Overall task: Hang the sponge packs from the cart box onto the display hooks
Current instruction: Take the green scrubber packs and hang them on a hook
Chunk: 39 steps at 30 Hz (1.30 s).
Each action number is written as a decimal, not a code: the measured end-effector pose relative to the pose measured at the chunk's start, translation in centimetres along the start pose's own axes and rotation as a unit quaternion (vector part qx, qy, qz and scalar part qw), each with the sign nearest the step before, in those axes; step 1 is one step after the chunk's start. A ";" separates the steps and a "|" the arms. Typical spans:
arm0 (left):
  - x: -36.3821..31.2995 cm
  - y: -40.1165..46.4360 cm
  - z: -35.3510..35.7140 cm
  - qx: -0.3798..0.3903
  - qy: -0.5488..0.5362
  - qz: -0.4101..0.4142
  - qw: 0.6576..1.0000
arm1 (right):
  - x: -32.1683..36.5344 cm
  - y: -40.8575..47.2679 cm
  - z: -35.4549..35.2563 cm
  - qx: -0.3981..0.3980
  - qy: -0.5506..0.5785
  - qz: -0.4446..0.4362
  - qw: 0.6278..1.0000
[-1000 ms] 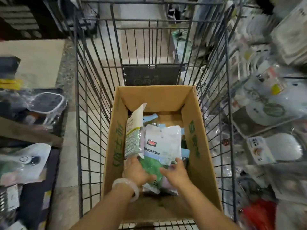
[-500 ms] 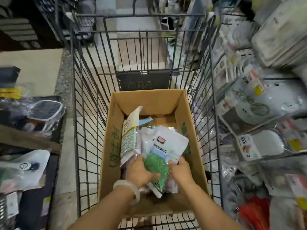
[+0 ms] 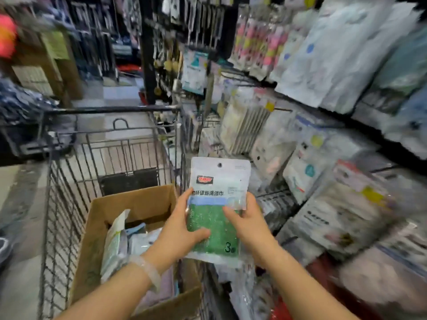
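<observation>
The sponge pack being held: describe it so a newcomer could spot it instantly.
Start at the wire cart with its cardboard box. Just right of the box, both hands hold the sponge pack upright. Its green sponge, blue band, "3" and empty hang hole set it apart from the pale shelf packs.

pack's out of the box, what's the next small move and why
Probably carry the pack up and right toward the display. Both the left hand and right hand hold it upright, its hang hole on top and free, but not on a hook yet.
</observation>
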<state>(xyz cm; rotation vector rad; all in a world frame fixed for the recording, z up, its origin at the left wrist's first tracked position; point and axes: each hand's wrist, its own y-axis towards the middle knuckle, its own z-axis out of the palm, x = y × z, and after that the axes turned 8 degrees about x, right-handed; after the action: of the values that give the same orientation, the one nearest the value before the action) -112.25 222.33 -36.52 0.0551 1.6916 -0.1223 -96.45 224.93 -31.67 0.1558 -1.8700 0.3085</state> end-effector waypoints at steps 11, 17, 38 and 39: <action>-24.9 -2.5 18.7 0.131 0.030 0.313 0.940 | 13.2 -20.8 -21.7 -0.289 -0.100 -0.184 0.934; -36.9 -5.5 27.4 0.220 0.014 0.444 0.869 | 20.3 -30.9 -29.4 -0.398 -0.172 -0.282 0.856; -57.0 -4.3 36.0 0.325 0.064 0.480 0.812 | 32.4 -35.7 -42.9 -0.522 -0.240 -0.270 0.773; -57.4 -4.3 36.1 0.328 0.074 0.482 0.809 | 32.7 -35.8 -43.1 -0.519 -0.248 -0.264 0.774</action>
<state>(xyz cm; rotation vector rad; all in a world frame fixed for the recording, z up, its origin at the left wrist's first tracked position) -69.98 216.00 16.32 1.4553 1.5114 0.0758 -58.12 204.68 16.60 -0.0164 -2.1401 -1.2692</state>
